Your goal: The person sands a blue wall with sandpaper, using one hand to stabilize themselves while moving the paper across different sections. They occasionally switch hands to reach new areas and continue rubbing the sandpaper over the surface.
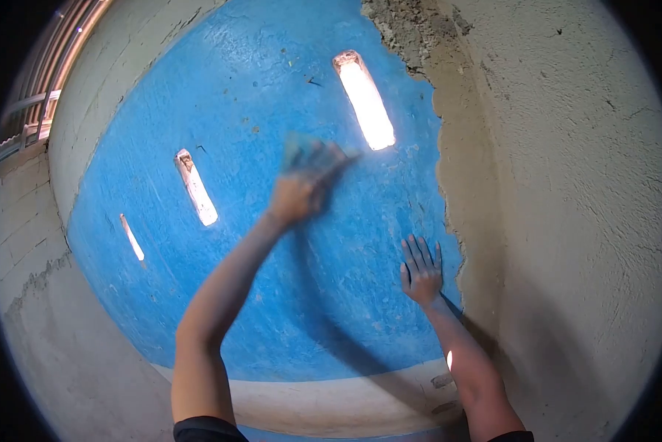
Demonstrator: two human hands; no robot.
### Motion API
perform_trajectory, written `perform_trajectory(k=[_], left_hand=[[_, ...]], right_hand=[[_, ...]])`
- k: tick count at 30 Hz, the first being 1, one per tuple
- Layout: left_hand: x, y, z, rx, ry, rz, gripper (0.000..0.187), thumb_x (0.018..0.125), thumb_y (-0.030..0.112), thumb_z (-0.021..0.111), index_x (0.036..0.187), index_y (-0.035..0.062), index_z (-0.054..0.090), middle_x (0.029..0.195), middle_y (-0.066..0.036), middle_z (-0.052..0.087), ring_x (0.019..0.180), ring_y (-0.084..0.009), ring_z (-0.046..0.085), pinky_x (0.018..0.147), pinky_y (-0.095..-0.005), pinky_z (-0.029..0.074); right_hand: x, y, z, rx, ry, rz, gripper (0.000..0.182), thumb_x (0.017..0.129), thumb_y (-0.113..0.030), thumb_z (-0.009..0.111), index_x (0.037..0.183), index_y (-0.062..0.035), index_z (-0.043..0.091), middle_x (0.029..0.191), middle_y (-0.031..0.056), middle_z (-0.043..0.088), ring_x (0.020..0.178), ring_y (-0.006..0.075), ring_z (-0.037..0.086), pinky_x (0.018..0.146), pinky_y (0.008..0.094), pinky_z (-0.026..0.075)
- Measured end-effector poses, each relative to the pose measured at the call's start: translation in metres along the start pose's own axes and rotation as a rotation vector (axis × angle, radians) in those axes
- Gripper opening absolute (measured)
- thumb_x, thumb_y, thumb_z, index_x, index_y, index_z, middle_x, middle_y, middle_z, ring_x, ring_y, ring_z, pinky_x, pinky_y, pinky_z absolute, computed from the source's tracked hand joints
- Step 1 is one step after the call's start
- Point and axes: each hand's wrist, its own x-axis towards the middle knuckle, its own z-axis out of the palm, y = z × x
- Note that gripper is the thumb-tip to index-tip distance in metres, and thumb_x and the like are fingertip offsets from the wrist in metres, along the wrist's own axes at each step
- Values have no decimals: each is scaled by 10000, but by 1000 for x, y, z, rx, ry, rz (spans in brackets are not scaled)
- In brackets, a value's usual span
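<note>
My left hand (pixel 301 193) is raised against the blue wall (pixel 250 309), smeared by motion. Its fingers are bent over a thin, greenish flat piece (pixel 298 147), which is too blurred to name exactly. Lower down and to the right, my right hand (pixel 423 276) lies flat on the same blue surface with its fingers spread and nothing in it. Small pale scratches and dark specks mark the paint around both hands.
Narrow bright slots (pixel 366 103) pierce the blue wall, with another slot (pixel 196 188) further left. Broken plaster (pixel 412 37) edges the paint at upper right. A rough grey wall (pixel 581 162) adjoins on the right; a pale band (pixel 316 401) runs below.
</note>
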Motion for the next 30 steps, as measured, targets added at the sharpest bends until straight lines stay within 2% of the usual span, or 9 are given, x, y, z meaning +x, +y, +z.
perform_trajectory(k=[4,6,8,14,18,21,23,26,30], left_hand=[[58,-62,-40,-201,285,-853,477,992,246,426,1457,141,435,1208,-281,615,1246,-441,505,1103,-472,331],[66,-80,-26,15,574,-737,469,1014,285,398,1460,144,426,1116,-299,648,1193,-463,538,1096,-471,332],[65,-31,-24,-182,352,-817,494,985,259,461,1467,161,425,1252,-300,586,1270,-422,493,1128,-486,286],[4,10,8,-73,-36,206,575,902,180,533,1469,218,447,1522,-28,425,1446,-257,317,1203,-467,172],[48,-71,-46,-73,118,-863,364,965,296,476,1178,69,665,1035,-233,697,1007,-393,661,917,-495,494],[61,-93,-25,47,505,-985,417,982,316,435,1018,-4,700,803,-268,683,774,-431,675,745,-506,522],[57,-30,-5,-181,430,-778,330,901,240,505,1046,26,710,986,-255,693,964,-421,661,870,-484,502],[22,48,17,-48,154,153,586,790,165,586,1374,207,557,1455,-74,504,1388,-262,411,1191,-476,224],[40,-19,6,103,186,78,517,877,204,556,1392,177,528,1421,-82,535,1354,-301,448,1141,-487,315]], right_hand=[[-2,0,0,19,-6,0,488,963,-261,443,1430,-134,505,1472,42,489,1378,233,427,1167,539,229],[-1,1,-1,39,-9,-15,490,959,-247,439,1424,-107,508,1466,74,495,1381,267,425,1168,552,215],[-1,2,1,27,-2,-11,484,963,-253,437,1426,-133,510,1469,45,492,1374,234,433,1165,541,231],[-1,2,-1,20,16,-20,478,964,-256,431,1421,-142,517,1459,42,501,1368,228,438,1160,540,246],[-2,1,1,26,10,-9,480,957,-246,433,1417,-139,520,1457,52,503,1367,232,439,1159,539,250],[-1,0,0,15,14,-18,488,949,-238,439,1420,-137,515,1461,55,498,1366,234,440,1158,540,252],[-4,2,2,21,4,-19,494,946,-238,443,1425,-136,510,1464,54,495,1365,235,442,1158,540,253],[-1,2,2,18,15,-18,500,943,-234,445,1430,-137,503,1465,53,494,1363,234,444,1159,539,253],[-2,1,0,13,8,-20,496,942,-224,442,1426,-138,509,1458,51,501,1357,233,450,1160,536,254]])
